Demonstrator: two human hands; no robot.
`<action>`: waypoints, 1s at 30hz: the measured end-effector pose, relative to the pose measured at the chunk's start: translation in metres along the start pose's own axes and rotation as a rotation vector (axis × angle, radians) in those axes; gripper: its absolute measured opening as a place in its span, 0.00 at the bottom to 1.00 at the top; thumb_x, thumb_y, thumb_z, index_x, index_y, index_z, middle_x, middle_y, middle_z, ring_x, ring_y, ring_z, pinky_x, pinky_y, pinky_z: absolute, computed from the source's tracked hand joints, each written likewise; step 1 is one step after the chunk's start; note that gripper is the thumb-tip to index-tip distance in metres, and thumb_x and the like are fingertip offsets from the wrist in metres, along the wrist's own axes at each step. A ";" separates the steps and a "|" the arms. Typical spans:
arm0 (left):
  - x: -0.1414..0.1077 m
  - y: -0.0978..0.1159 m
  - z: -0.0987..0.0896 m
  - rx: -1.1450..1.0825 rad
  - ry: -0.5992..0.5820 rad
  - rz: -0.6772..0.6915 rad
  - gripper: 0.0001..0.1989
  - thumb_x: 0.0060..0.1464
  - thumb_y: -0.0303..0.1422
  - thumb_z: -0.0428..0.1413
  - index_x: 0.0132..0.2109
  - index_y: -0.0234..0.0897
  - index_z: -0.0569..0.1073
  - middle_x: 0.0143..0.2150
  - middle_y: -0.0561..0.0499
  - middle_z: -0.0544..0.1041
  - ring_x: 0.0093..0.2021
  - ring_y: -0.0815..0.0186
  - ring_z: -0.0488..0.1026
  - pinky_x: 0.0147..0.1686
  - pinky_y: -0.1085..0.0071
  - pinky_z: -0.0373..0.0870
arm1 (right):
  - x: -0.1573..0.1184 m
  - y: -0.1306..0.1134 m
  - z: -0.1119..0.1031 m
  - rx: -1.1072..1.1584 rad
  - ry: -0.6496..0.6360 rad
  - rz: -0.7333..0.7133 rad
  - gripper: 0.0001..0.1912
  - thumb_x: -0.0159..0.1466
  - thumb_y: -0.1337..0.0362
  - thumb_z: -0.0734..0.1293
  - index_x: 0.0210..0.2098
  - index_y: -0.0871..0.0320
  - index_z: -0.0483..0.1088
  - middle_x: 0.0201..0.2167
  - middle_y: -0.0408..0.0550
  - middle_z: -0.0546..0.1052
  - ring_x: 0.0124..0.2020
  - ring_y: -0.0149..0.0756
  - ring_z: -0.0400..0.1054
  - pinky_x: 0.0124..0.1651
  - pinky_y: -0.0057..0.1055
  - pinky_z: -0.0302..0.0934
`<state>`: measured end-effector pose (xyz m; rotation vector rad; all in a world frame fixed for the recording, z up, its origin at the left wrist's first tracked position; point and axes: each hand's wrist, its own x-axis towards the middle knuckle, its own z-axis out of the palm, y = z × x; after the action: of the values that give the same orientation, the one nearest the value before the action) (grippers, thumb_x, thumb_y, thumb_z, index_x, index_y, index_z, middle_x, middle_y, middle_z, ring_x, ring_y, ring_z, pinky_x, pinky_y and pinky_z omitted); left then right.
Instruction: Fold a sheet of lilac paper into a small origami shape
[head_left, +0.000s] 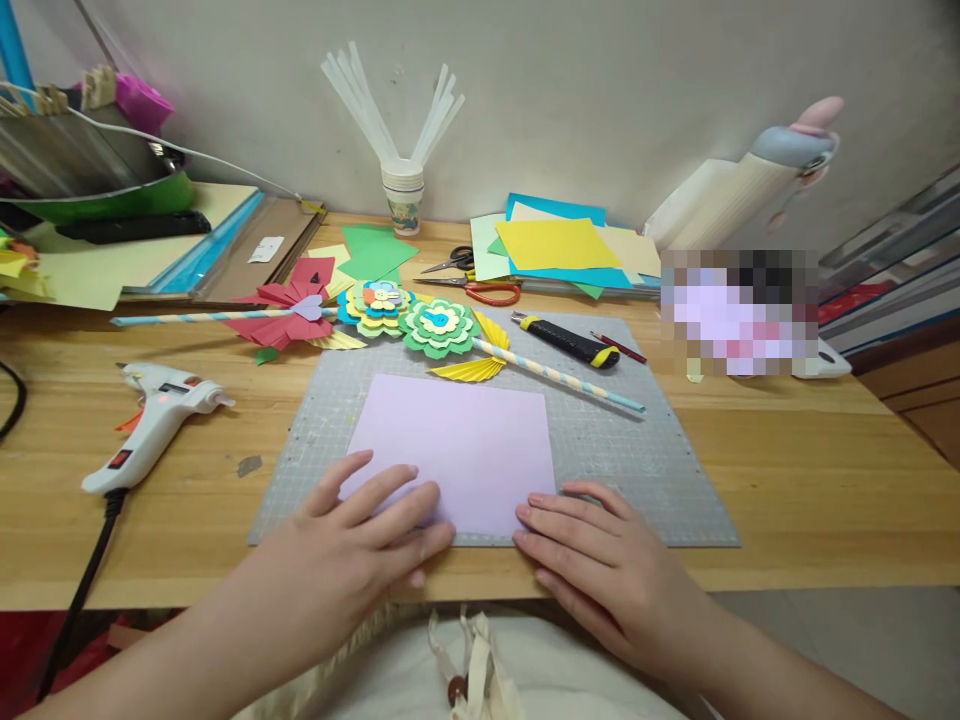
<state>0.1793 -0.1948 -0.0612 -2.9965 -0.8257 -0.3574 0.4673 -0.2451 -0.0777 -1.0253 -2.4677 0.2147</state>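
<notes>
A sheet of lilac paper (457, 440) lies flat on the grey cutting mat (645, 500), close to the mat's near edge. My left hand (367, 540) rests over the paper's near left part, fingers spread, hiding that corner. At the near right corner, the fingertips of my right hand (600, 560) touch the paper's edge, its fingers stretched out. Beyond the sheet lie two paper flowers on striped straw stems: a green and yellow flower (439, 328) with yellow pleated leaves, and a blue and yellow flower (375, 308) beside red pleated paper (285, 312).
A hot glue gun (161, 415) lies left of the mat. On the right are a utility knife (570, 342) and a dark red pencil (619, 347). Scissors (480, 290), coloured paper sheets (559, 245) and a paper cup (403, 200) with straws stand or lie behind.
</notes>
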 end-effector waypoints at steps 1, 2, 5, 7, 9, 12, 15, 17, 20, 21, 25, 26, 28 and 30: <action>-0.004 -0.005 -0.003 0.005 -0.008 -0.001 0.14 0.63 0.42 0.51 0.53 0.53 0.72 0.53 0.60 0.75 0.58 0.65 0.63 0.67 0.63 0.30 | 0.000 0.001 0.000 0.008 0.004 0.001 0.13 0.67 0.69 0.64 0.50 0.59 0.72 0.51 0.47 0.78 0.52 0.38 0.69 0.59 0.41 0.52; -0.007 -0.010 -0.006 0.011 -0.022 -0.001 0.13 0.63 0.42 0.51 0.53 0.54 0.72 0.53 0.60 0.75 0.58 0.65 0.63 0.68 0.63 0.29 | 0.000 0.001 0.000 0.013 0.008 0.002 0.13 0.67 0.70 0.64 0.50 0.59 0.72 0.50 0.47 0.78 0.52 0.38 0.69 0.59 0.42 0.52; -0.017 -0.024 -0.013 0.052 -0.063 0.029 0.14 0.62 0.44 0.52 0.53 0.57 0.72 0.53 0.61 0.75 0.59 0.66 0.63 0.68 0.63 0.27 | -0.001 0.002 0.000 0.022 0.015 0.001 0.14 0.67 0.72 0.63 0.51 0.59 0.72 0.50 0.47 0.78 0.52 0.38 0.69 0.59 0.42 0.52; -0.021 -0.032 -0.017 0.078 -0.106 0.039 0.14 0.60 0.43 0.53 0.53 0.59 0.71 0.53 0.61 0.75 0.59 0.66 0.63 0.68 0.64 0.27 | -0.002 0.003 0.000 0.022 0.018 -0.003 0.15 0.67 0.72 0.63 0.52 0.60 0.72 0.50 0.47 0.78 0.53 0.38 0.69 0.60 0.42 0.51; -0.025 -0.039 -0.020 0.082 -0.143 0.031 0.15 0.59 0.42 0.54 0.53 0.61 0.71 0.53 0.62 0.75 0.59 0.65 0.64 0.68 0.64 0.27 | -0.003 0.003 0.000 0.016 0.007 -0.012 0.16 0.67 0.73 0.62 0.52 0.60 0.71 0.51 0.49 0.77 0.54 0.38 0.68 0.60 0.42 0.50; -0.031 -0.047 -0.025 0.057 -0.135 0.031 0.15 0.59 0.41 0.53 0.53 0.62 0.71 0.52 0.62 0.75 0.58 0.64 0.65 0.68 0.65 0.28 | -0.005 0.004 -0.001 -0.003 -0.029 -0.032 0.16 0.66 0.74 0.62 0.53 0.62 0.70 0.52 0.51 0.77 0.55 0.39 0.66 0.61 0.44 0.49; -0.039 -0.053 -0.029 0.036 -0.119 0.038 0.18 0.57 0.40 0.53 0.54 0.61 0.71 0.53 0.62 0.76 0.57 0.63 0.66 0.68 0.66 0.30 | -0.006 0.006 -0.002 -0.030 -0.061 -0.049 0.17 0.66 0.74 0.63 0.54 0.62 0.70 0.53 0.52 0.76 0.56 0.40 0.66 0.61 0.45 0.49; -0.045 -0.058 -0.032 0.031 -0.122 0.027 0.20 0.55 0.37 0.54 0.55 0.60 0.71 0.53 0.61 0.75 0.58 0.62 0.65 0.68 0.65 0.30 | -0.007 0.007 -0.002 -0.050 -0.078 -0.055 0.18 0.66 0.74 0.63 0.54 0.62 0.69 0.53 0.53 0.76 0.57 0.41 0.66 0.61 0.46 0.50; -0.055 -0.066 -0.035 0.042 -0.120 0.022 0.22 0.53 0.37 0.54 0.56 0.60 0.71 0.53 0.61 0.75 0.58 0.60 0.64 0.68 0.64 0.29 | -0.008 0.008 -0.001 -0.071 -0.089 -0.056 0.19 0.65 0.74 0.63 0.55 0.61 0.68 0.52 0.53 0.76 0.57 0.42 0.66 0.61 0.46 0.51; -0.058 -0.069 -0.036 0.047 -0.119 0.026 0.22 0.53 0.38 0.54 0.56 0.60 0.71 0.54 0.62 0.75 0.59 0.60 0.64 0.68 0.64 0.29 | -0.008 0.008 -0.001 -0.073 -0.091 -0.054 0.19 0.65 0.74 0.63 0.56 0.60 0.68 0.52 0.52 0.76 0.57 0.42 0.66 0.61 0.46 0.51; -0.071 -0.073 -0.039 0.034 -0.090 -0.026 0.17 0.57 0.43 0.53 0.53 0.60 0.72 0.52 0.63 0.76 0.58 0.60 0.64 0.68 0.64 0.31 | -0.001 0.003 -0.004 -0.054 -0.084 -0.045 0.18 0.65 0.73 0.64 0.54 0.60 0.69 0.50 0.51 0.77 0.54 0.41 0.67 0.62 0.45 0.47; -0.072 -0.070 -0.040 0.024 -0.071 -0.056 0.14 0.58 0.43 0.52 0.51 0.59 0.73 0.52 0.64 0.76 0.58 0.61 0.65 0.68 0.64 0.32 | 0.003 0.001 -0.005 -0.042 -0.071 -0.031 0.16 0.65 0.72 0.64 0.53 0.60 0.70 0.49 0.50 0.78 0.52 0.40 0.68 0.62 0.44 0.46; -0.072 -0.059 -0.039 0.015 -0.009 -0.083 0.11 0.61 0.41 0.51 0.46 0.54 0.76 0.50 0.63 0.77 0.57 0.63 0.65 0.68 0.64 0.35 | 0.013 -0.003 -0.008 -0.016 -0.040 -0.003 0.14 0.66 0.69 0.64 0.51 0.59 0.71 0.44 0.48 0.79 0.47 0.38 0.69 0.62 0.43 0.46; -0.067 -0.044 -0.036 0.029 0.068 -0.038 0.11 0.62 0.37 0.50 0.45 0.49 0.76 0.47 0.60 0.79 0.55 0.66 0.68 0.68 0.66 0.36 | 0.026 -0.007 -0.010 -0.010 -0.015 0.003 0.13 0.66 0.66 0.64 0.50 0.57 0.72 0.42 0.47 0.79 0.44 0.37 0.68 0.61 0.42 0.46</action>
<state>0.0937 -0.1934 -0.0433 -2.9279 -0.8748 -0.4411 0.4511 -0.2322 -0.0577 -1.0348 -2.4838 0.2115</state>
